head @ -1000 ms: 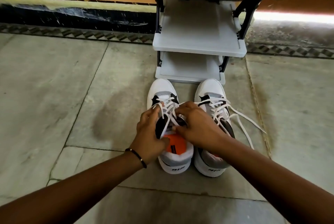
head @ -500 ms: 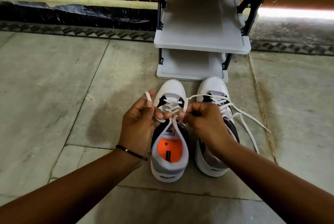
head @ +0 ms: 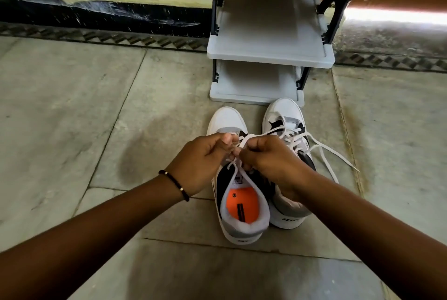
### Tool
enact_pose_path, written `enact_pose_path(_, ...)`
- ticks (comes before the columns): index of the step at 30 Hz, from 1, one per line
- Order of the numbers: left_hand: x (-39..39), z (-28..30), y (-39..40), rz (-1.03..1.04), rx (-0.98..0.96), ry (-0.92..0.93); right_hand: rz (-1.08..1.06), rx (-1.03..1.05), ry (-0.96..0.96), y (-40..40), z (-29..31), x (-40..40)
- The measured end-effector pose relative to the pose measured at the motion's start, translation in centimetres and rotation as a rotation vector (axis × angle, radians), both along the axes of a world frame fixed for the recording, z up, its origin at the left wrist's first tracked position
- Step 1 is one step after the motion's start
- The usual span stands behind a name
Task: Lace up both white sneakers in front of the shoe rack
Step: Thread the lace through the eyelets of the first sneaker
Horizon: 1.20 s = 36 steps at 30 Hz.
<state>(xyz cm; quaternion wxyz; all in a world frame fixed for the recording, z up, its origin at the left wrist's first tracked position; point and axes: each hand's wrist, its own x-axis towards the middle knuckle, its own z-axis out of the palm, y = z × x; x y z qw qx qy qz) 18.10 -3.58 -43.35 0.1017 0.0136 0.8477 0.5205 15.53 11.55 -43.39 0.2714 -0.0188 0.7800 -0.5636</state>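
Observation:
Two white sneakers stand side by side on the floor, toes toward the shoe rack point(head: 269, 54). The left sneaker point(head: 238, 220) has an orange insole showing. Both hands hover over its tongue. My left hand point(head: 202, 160) pinches one end of its white lace point(head: 238, 145), and my right hand point(head: 271, 162) pinches the other end; the fingertips almost touch. The right sneaker point(head: 286, 116) is partly hidden under my right wrist. Its loose lace ends point(head: 331, 154) trail off to the right across the floor.
The grey shoe rack has bare shelves and black posts and stands against a dark wall base point(head: 104, 15). Stone floor tiles point(head: 72, 118) spread to the left and right of the sneakers. A bright strip of light point(head: 396, 14) lies at the back right.
Both hands rose off the left sneaker's tongue and drew its lace ends up. They then came together above the shoe. The view tilted slightly, so the sneakers sit lower in the frame.

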Motion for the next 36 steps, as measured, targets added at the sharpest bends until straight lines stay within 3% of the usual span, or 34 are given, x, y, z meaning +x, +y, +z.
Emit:
enact_pose_path(4, -0.1, 0.1, -0.7, -0.035, -0.292, 0.122, -0.052, -0.059, -0.097, 0.4, 0.5, 0.1)
enact_pose_path(6, -0.1, 0.3, -0.7, -0.048, -0.162, 0.028, -0.085, -0.116, -0.139, 0.6, 0.9, 0.0)
enact_pose_path(8, 0.1, 0.7, -0.4, -0.08, 0.044, -0.202, -0.106, -0.152, -0.18, 0.8, 1.1, 0.0)
enact_pose_path(10, 0.2, 0.8, -0.4, -0.17, 0.07, -0.406, -0.106, -0.159, -0.208, 0.8, 1.3, -0.1)
enact_pose_path(12, 0.2, 0.8, -0.4, -0.234, 0.057, -0.48, -0.086, -0.151, -0.202, 0.8, 1.4, 0.0)
enact_pose_path(15, 0.0, 0.9, -0.7, -0.232, 0.064, -0.44, -0.095, -0.171, -0.202, 0.8, 1.5, 0.0)
enact_pose_path(19, -0.3, 0.6, -0.2, -0.232, -0.113, -0.339, -0.076, -0.163, -0.177, 1.2, 1.7, 0.0)
enact_pose_path(23, -0.6, 0.2, -0.4, -0.128, -0.384, -0.098, -0.041, -0.182, -0.164, 1.3, 1.7, 0.2)
enact_pose_path(27, -0.5, 0.0, -0.2, -0.033, -0.481, 0.008, -0.028, -0.211, -0.152, 1.4, 1.6, 0.2)
enact_pose_path(29, -0.5, 0.3, 0.2, 0.033, -0.397, -0.019, -0.029, -0.221, -0.145, 1.3, 1.6, 0.2)
enact_pose_path(33, -0.9, 0.9, 0.6, 0.218, 0.037, -0.231, -0.051, -0.221, -0.089, 1.0, 1.7, 0.2)
enact_pose_path(36, -0.9, 1.1, 0.7, 0.292, 0.104, -0.208, -0.114, -0.251, -0.061, 0.6, 1.8, 0.0)
